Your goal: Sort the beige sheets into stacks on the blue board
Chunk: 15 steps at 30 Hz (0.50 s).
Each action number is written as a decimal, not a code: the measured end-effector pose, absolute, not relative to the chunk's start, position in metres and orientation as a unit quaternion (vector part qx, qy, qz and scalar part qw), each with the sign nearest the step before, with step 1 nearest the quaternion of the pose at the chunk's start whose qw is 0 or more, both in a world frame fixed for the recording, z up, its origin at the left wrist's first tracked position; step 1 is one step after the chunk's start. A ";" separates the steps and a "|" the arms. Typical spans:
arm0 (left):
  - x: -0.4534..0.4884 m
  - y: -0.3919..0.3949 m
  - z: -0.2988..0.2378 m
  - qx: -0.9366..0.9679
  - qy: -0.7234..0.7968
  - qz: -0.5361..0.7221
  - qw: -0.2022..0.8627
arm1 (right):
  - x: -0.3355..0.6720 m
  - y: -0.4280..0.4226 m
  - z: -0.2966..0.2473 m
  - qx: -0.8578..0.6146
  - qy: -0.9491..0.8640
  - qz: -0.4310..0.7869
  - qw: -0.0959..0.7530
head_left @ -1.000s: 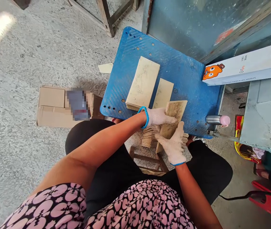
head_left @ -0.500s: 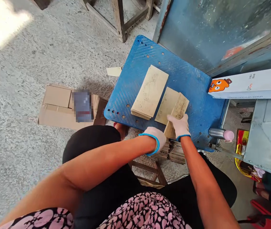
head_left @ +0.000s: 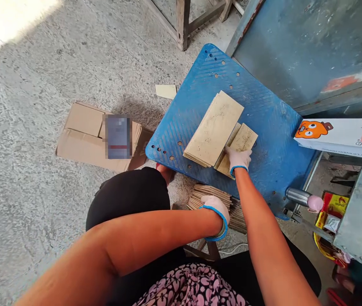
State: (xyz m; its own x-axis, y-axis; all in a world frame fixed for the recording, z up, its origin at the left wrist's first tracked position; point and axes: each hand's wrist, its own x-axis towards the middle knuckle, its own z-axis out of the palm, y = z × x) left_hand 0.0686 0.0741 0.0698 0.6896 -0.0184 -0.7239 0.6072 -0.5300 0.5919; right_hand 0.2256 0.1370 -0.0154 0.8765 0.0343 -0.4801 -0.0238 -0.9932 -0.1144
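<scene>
Both my hands wear white knit gloves with blue cuffs. My right hand (head_left: pixel 237 159) rests on a small pile of thin beige wooden sheets (head_left: pixel 243 140) on the blue plastic board (head_left: pixel 270 140), fingers laid flat over the near end. A taller stack of longer sheets (head_left: pixel 214 127) lies just left of it, touching. My left hand (head_left: pixel 216 208) is lower down, curled over the top of a fanned pile of sheets (head_left: pixel 205 194) that sits on a wooden stool between my knees.
A flattened cardboard box (head_left: pixel 88 136) lies on the concrete floor at left. One loose sheet (head_left: pixel 165 91) sits on the floor behind the board. A white carton with an orange cartoon (head_left: pixel 340 134), a metal flask with a pink cap (head_left: pixel 304 199) and a blue metal wall stand right.
My right hand carried one sheet from the low pile forward and laid it on the small pile on the blue board. My left hand dropped back onto the low pile.
</scene>
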 end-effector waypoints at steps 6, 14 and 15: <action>0.071 0.090 0.093 0.807 0.123 -0.410 0.406 | 0.222 0.149 -0.022 -0.970 0.004 0.240 0.050; 0.067 0.093 0.101 0.810 0.088 -0.429 0.391 | 0.213 0.152 -0.030 -0.973 0.011 0.230 0.027; 0.067 0.090 0.098 0.810 0.095 -0.425 0.393 | 0.212 0.153 -0.030 -0.973 0.010 0.229 0.024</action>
